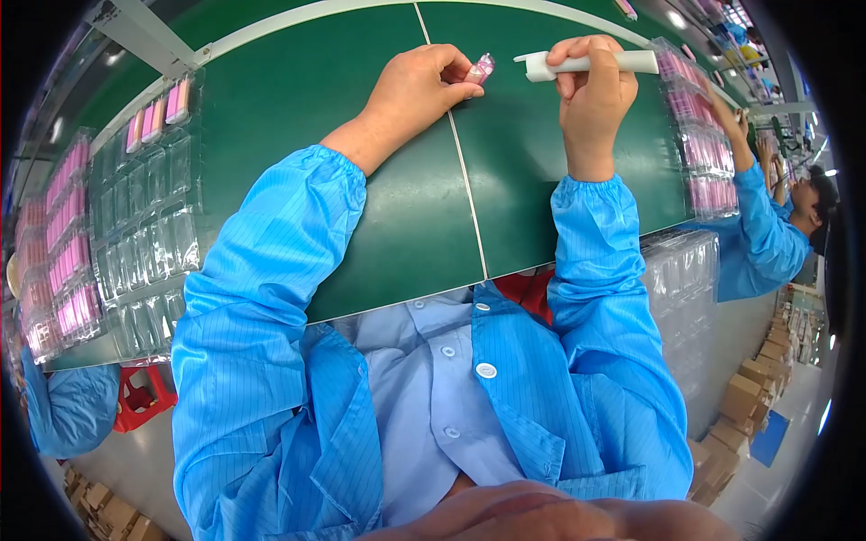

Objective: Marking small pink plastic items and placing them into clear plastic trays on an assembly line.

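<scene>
Over the green worktop [388, 216], toward its far side: left hand [412, 87] pinches a small pink-and-clear piece [483, 69] between thumb and fingers, just right of the pale seam [464, 185]. Right hand [595, 97] is wrapped around a white cylindrical tool [637, 61], notched head turned toward the piece; the two stand apart. To the worker's left, a clear compartment tray [137, 245] carries pink pieces [150, 120] along its far row. Off right, a co-worker's blue sleeve [756, 233].
</scene>
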{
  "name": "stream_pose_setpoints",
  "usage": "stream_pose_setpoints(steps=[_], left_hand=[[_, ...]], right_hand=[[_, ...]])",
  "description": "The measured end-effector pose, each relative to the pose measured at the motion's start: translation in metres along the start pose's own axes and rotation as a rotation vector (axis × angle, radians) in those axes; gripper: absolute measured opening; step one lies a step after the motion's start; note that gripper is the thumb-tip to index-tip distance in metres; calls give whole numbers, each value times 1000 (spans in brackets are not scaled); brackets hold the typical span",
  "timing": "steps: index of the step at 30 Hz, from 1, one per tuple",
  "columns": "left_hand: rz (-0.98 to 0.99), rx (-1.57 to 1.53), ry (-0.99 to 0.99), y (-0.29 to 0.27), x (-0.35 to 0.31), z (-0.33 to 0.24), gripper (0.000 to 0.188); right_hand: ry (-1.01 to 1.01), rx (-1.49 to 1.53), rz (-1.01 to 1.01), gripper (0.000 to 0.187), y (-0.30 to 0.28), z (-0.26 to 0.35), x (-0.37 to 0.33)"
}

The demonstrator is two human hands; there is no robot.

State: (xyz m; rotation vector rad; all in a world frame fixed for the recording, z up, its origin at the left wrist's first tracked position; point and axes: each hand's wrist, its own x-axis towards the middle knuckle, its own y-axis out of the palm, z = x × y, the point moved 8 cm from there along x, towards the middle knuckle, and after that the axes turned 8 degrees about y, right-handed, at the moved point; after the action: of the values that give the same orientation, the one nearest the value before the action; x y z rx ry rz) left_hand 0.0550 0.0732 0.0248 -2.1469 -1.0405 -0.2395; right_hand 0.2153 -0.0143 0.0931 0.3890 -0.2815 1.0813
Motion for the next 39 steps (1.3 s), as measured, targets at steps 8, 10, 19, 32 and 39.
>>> stream_pose_setpoints(steps=[8, 10, 19, 32, 39], left_hand=[[12, 32, 1, 1, 0, -2, 23], [17, 53, 18, 1, 0, -4, 21], [-50, -16, 64, -1, -2, -5, 26], [169, -974, -213, 3, 13, 38, 41], [88, -571, -281, -72, -1, 26, 42]], right_hand=[[5, -157, 86, 31, 32, -1, -15], [12, -174, 96, 31, 36, -1, -16], [94, -262, 103, 35, 40, -15, -14], [194, -273, -56, 41, 0, -52, 10], [315, -389, -48, 40, -5, -66, -1]])
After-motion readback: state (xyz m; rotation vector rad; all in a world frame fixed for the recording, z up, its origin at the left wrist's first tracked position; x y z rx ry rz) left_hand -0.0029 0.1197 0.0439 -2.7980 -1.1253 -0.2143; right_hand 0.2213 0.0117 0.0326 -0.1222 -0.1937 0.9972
